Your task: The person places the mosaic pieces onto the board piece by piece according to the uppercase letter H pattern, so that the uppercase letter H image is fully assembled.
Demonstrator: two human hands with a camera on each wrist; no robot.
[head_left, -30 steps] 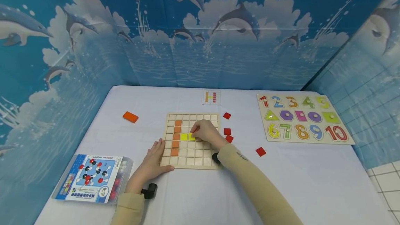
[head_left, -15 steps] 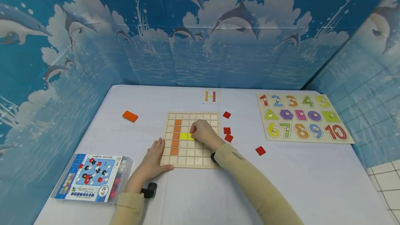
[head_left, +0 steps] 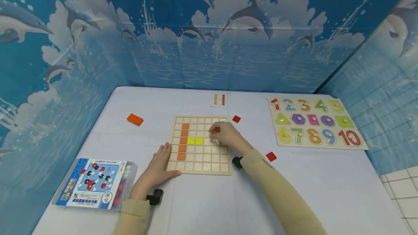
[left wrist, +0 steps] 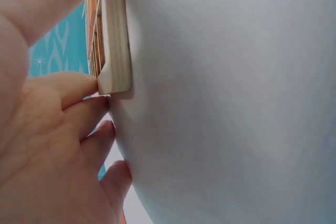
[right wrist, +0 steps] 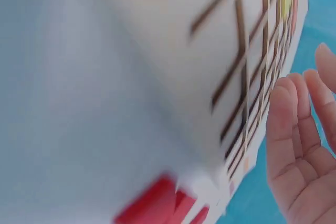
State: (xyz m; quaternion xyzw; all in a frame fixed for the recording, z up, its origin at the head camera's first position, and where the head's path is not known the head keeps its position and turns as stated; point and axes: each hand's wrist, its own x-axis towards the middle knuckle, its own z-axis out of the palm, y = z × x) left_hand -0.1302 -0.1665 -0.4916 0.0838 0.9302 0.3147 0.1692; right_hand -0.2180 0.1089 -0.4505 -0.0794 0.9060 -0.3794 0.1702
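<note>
A wooden grid board (head_left: 199, 168) lies mid-table. A column of orange tiles (head_left: 183, 140) fills part of its left side, and two yellow tiles (head_left: 195, 141) run rightward from that column. My left hand (head_left: 156, 168) rests beside the board, fingers along its left edge and thumb at the near corner; the left wrist view shows fingertips at the board's wooden edge (left wrist: 118, 51). Over the right half of the grid is my right hand (head_left: 226, 134). The right wrist view shows its loosely bent fingers (right wrist: 281, 124) with nothing between them and the thumb.
A small pattern card (head_left: 220, 99) lies behind the board. Loose red tiles (head_left: 236, 119) lie to the right, some hidden by my right arm. An orange block (head_left: 135, 119) sits back left, a molecule-kit box (head_left: 94, 184) front left, a number puzzle board (head_left: 311, 140) right.
My right hand has come off the second yellow tile and moved right across the grid. That tile stays on the board. My left hand keeps its place at the board's edge.
</note>
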